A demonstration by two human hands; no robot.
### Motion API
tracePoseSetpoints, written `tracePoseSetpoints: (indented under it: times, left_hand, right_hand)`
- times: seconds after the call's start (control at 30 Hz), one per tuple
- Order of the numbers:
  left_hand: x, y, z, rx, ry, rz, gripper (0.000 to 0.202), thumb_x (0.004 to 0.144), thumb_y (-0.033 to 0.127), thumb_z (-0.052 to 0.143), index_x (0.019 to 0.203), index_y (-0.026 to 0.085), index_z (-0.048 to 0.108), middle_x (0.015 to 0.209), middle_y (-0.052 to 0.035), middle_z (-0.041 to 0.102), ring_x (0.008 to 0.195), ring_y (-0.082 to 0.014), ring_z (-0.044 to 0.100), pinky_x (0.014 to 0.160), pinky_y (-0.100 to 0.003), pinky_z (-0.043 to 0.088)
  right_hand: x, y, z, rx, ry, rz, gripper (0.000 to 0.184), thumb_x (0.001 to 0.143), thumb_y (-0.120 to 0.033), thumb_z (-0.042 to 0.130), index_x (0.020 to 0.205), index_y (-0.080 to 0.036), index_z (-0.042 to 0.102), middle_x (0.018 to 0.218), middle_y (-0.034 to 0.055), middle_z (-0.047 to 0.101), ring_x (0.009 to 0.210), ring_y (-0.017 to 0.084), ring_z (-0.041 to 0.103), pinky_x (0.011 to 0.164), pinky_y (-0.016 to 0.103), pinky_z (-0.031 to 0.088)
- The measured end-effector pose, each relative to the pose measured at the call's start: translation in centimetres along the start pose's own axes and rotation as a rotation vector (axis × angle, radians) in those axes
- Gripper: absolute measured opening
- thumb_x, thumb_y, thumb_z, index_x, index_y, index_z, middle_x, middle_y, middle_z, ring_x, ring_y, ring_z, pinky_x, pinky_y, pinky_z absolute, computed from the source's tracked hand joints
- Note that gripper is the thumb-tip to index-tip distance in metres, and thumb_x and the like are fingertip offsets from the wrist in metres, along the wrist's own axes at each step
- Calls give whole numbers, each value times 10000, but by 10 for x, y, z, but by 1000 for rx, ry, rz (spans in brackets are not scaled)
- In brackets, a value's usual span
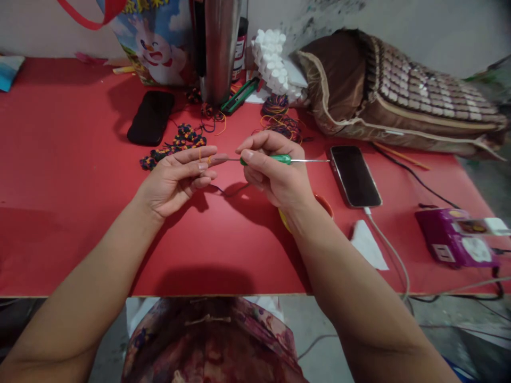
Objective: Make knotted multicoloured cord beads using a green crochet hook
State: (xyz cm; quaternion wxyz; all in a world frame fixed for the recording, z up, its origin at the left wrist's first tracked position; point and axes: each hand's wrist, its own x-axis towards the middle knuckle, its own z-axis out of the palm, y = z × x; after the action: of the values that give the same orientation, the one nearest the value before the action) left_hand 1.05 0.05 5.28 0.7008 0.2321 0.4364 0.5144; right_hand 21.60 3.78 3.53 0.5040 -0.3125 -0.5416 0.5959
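My right hand (275, 170) pinches a green-handled crochet hook (284, 159), holding it level above the red table. The thin metal shaft sticks out to the right, and its other end points left at my left fingers. My left hand (171, 178) is closed, thumb against the fingers, on thin yarn (200, 154); an orange strand loops round a finger. A dark strand hangs between the two hands. Behind my left hand lies a knotted strip (186, 135) in black and orange. A tangle of multicoloured yarn (279, 122) lies beyond my right hand.
A black phone (151, 117) lies back left; another phone (355, 175), plugged into a cable, lies right. Behind stand a steel flask (219, 53), a green utility knife (239, 96), a printed bag (159, 42) and a brown cushion (399, 96). A purple power socket (447, 239) sits far right.
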Motion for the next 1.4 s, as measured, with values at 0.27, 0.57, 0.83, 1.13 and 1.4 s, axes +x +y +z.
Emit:
tracePoseSetpoints:
  times: [0.27,0.57,0.83,1.13,1.4]
  left_hand:
    - [0,-1,2,43,24,41,270,898,-72,731,988,125,892,1072,-120,910,629,-99,813,610,-100,647]
    - [0,-4,5,33,37,130,304,871,-104,721,951,137,888,944,-69,896,608,-114,812,602,-126,657]
    - [3,-6,2,-17,43,128,315,885,-113,697,911,144,878,911,-45,881,600,-93,799,633,-109,660]
    - [7,-4,0,-43,124,41,358,929,-115,645,1032,152,859,1052,-49,881,925,-144,889,768,-81,669]
    - [3,-4,7,-94,109,66,387,909,-141,616,928,173,842,934,-10,875,746,-72,846,685,-44,638]
  right_hand:
    - [-2,-1,-2,-158,-21,-11,265,929,-447,891,917,-248,717,607,-81,556,452,100,462,444,270,377]
    - [-8,-4,6,-219,12,-95,275,957,-462,895,923,-227,757,702,-48,677,482,93,521,492,274,459]
    - [-18,9,9,-471,-19,-316,261,1072,-476,778,1103,-221,828,949,27,823,797,149,762,759,291,627]
    - [-15,33,13,-414,-16,-486,195,1107,-394,758,1250,-267,797,1176,20,885,902,143,838,890,300,702]
    - [-18,29,20,-253,2,-345,207,1101,-452,767,1142,-250,754,986,-10,843,650,91,727,656,259,634]
